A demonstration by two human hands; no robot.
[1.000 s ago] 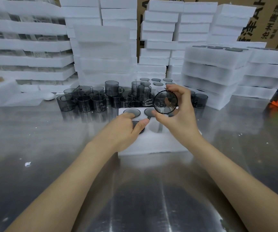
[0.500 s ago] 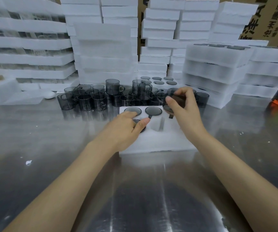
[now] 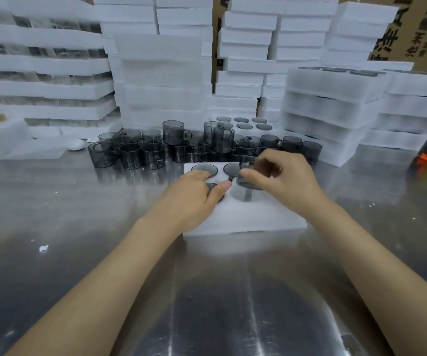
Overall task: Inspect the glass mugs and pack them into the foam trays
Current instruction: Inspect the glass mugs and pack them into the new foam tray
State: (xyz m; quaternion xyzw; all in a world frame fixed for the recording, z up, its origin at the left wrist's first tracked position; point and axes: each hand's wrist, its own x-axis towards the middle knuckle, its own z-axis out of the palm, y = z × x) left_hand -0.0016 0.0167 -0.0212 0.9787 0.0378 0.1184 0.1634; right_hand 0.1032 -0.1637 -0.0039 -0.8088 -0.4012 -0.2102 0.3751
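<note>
A white rectangular foam tray (image 3: 245, 217) with round pockets lies on the shiny steel table (image 3: 78, 227), and everything here is placed from it. The right hand (image 3: 281, 181) hovers over the tray's middle, its thumb and curled fingers closed round a smoky grey glass mug (image 3: 249, 176); the mug hangs below and to the left of the palm, slightly tilted, its lower end just above or barely entering an open pocket, though which of the two cannot be told. The left hand (image 3: 194, 194) rests on the tray's left part with fingers laid fairly straight, forefinger reaching toward a filled back pocket and thumb stretched toward the tray's centre; it grips nothing. Two back-left pockets of the tray show dark round mug ends (image 3: 204, 169), and a third dark circle sits half hidden under the left thumb. Just behind the tray stands a crowded cluster of loose smoky grey glass mugs (image 3: 155, 147). Farther behind the tray rise stacks of white foam trays (image 3: 161, 73), with brown printed cartons (image 3: 412, 29) beyond its right side.
</note>
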